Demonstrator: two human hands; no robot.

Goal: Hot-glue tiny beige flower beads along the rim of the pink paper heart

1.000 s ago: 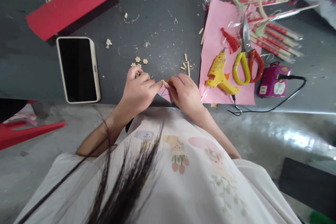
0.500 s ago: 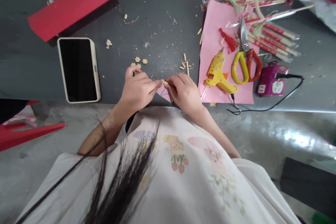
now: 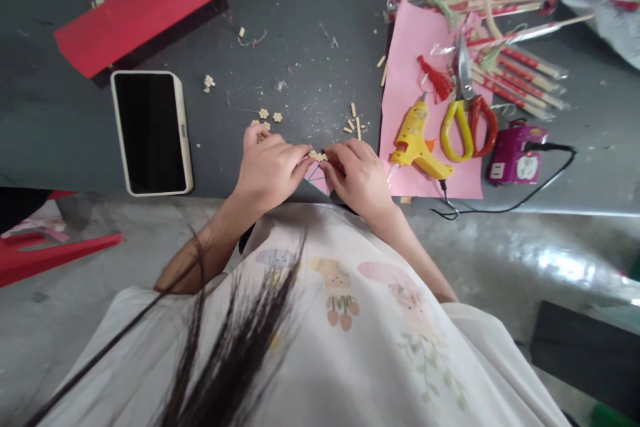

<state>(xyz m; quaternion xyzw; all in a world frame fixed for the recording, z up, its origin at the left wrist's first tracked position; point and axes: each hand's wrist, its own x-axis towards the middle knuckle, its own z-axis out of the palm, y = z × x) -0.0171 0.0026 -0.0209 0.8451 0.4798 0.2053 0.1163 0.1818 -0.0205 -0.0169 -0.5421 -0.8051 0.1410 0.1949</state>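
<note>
My left hand (image 3: 269, 168) and my right hand (image 3: 358, 177) meet at the near edge of the dark table (image 3: 300, 47). Both are closed in a pinch on a small cream flower-shaped bead (image 3: 317, 156) held between their fingertips. Just under the bead lies a small pink paper piece (image 3: 318, 179) with dark lines, partly hidden by my fingers. More cream flower beads (image 3: 265, 117) lie loose just beyond my left hand. Short wooden stick bits (image 3: 355, 123) lie beyond my right hand.
A phone (image 3: 151, 131) lies left of my hands, a red paper sheet (image 3: 137, 7) beyond it. On the right, a pink sheet (image 3: 425, 113) carries a yellow glue gun (image 3: 417, 140) and scissors (image 3: 467, 117). A purple socket box (image 3: 517, 153) and wrapped chopsticks (image 3: 520, 73) lie further right.
Both hands have shifted slightly nearer the table edge with the bead still pinched, and more of the pink piece now shows between them.
</note>
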